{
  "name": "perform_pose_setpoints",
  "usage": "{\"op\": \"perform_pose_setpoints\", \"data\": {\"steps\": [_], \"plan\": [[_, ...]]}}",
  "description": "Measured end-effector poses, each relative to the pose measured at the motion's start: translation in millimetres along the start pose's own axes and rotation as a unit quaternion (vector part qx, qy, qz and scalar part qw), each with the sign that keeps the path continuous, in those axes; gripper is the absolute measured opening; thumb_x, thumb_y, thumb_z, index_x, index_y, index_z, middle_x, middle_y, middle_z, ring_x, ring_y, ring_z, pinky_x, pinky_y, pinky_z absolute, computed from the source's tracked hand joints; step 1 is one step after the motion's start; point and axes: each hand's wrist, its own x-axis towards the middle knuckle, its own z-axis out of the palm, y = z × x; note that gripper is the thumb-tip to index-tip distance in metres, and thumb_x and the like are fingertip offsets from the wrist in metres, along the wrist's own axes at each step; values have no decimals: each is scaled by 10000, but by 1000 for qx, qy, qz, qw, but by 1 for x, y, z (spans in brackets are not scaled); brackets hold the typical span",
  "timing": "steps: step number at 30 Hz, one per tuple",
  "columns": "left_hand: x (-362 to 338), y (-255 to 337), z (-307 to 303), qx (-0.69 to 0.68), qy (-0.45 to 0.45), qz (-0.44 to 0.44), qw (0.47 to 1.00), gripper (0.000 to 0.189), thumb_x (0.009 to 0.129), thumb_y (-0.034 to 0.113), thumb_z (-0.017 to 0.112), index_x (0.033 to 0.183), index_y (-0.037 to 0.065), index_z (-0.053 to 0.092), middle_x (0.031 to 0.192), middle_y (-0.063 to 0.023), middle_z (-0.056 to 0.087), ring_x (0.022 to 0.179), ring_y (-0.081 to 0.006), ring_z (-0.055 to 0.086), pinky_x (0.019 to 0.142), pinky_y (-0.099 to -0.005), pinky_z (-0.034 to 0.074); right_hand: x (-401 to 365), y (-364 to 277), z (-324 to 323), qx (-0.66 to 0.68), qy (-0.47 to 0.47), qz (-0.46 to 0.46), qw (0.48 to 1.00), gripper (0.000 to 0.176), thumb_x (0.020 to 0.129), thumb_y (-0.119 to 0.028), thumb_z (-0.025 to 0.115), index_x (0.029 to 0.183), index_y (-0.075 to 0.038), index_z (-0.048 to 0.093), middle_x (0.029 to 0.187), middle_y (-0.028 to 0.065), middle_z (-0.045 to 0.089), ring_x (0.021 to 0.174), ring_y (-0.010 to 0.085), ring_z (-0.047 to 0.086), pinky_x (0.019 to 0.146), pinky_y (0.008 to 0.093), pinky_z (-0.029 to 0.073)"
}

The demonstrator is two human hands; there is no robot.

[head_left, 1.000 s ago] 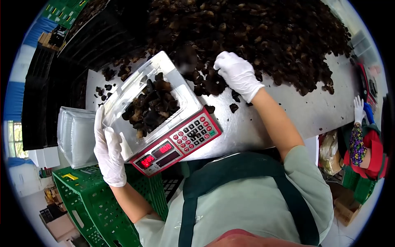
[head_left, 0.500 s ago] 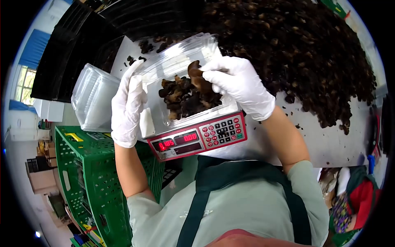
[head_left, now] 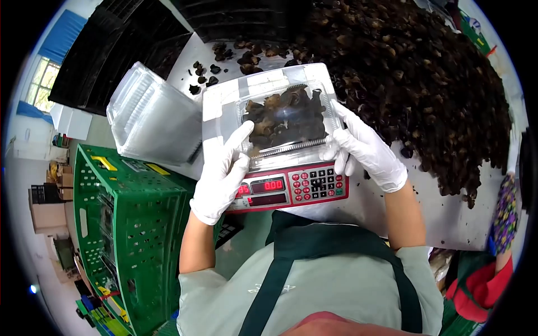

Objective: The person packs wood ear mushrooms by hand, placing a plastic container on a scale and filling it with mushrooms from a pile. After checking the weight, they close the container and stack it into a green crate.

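A clear plastic box (head_left: pixel 286 116), its lid down over dark brown mushroom pieces, lies on a scale (head_left: pixel 297 189) with a red frame, keypad and lit red digits. My left hand (head_left: pixel 221 176), in a white glove, has its fingertips at the box's near left corner and covers part of the display. My right hand (head_left: pixel 367 147), gloved too, grips the right edge of the box near its front corner. Fingers of both hands are bent against the rim.
A big heap of dark mushrooms (head_left: pixel 414 84) covers the table's right and back. Nested clear boxes (head_left: pixel 154 120) stand left of the scale, near black crates (head_left: pixel 120 50). Green crates (head_left: pixel 148 224) are at the lower left. Another person's arm and red garment (head_left: pixel 476 288) show at the right.
The lid has come down over the mushrooms, and the box looks closed. My right hand has let go of the mushroom piece and moved down to the box's right edge. My left hand has moved lower.
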Motion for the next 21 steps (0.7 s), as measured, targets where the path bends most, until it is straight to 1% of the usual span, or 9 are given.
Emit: {"op": "perform_pose_setpoints", "data": {"steps": [5,8,9,13,15,17,18,20,21], "plan": [[9,3,4,-114,-8,-50,992,636,960,159,580,1563,134,378,888,-40,656,578,-64,597,478,-165,425,9,4,2,55,16,-35,998,717,995,-254,609,1582,-14,275,890,90,692,604,106,648,478,203,499],[8,-4,15,-255,29,-23,966,758,832,98,598,1555,147,373,806,-49,652,564,-84,613,483,-187,472,12,9,15,137,42,-86,986,668,929,-46,575,1543,38,326,1041,77,643,655,117,665,525,220,517],[4,-8,21,-268,39,-11,963,751,831,88,601,1545,135,374,790,-43,645,553,-85,608,482,-189,471,8,10,32,176,119,-87,973,660,928,-32,563,1540,44,328,1055,84,641,640,106,641,524,223,516],[-46,0,27,-307,75,-24,948,735,855,33,585,1536,88,312,753,-40,630,539,-90,600,480,-213,470,-23,18,41,104,100,-132,981,667,949,-72,556,1543,83,296,1222,101,627,611,53,564,445,154,386],[-81,13,27,-332,78,-14,940,785,880,25,601,1562,93,218,765,-59,640,559,-104,613,508,-229,478,-35,7,49,127,51,-180,974,809,928,-158,689,1565,72,247,886,52,678,504,47,516,438,154,368],[-117,19,4,-322,49,42,945,923,870,151,738,1583,104,153,822,-70,657,687,-143,662,629,-272,534,-42,-9,57,108,12,-198,974,968,877,-248,804,1577,64,213,556,-9,579,409,52,468,435,155,374],[-131,19,-13,-273,47,78,958,1004,859,237,799,1593,106,125,889,-84,673,774,-159,685,681,-291,558,-42,-19,71,120,14,-214,969,975,877,-256,807,1573,76,210,577,2,588,425,53,500,435,160,404],[-148,16,-39,-261,215,161,927,1175,791,421,865,1615,107,90,1119,-132,658,1032,-201,664,756,-300,576,-39,-34,86,77,-56,-220,971,953,878,-238,802,1558,93,222,634,19,632,436,58,529,420,172,426],[-162,26,-54,-267,226,91,932,1266,758,538,859,1631,112,47,1309,-168,582,1229,-251,575,913,-363,558,-37,-42,100,85,-86,-199,972,929,877,-216,796,1547,101,236,675,36,658,439,63,537,411,182,433]]}}
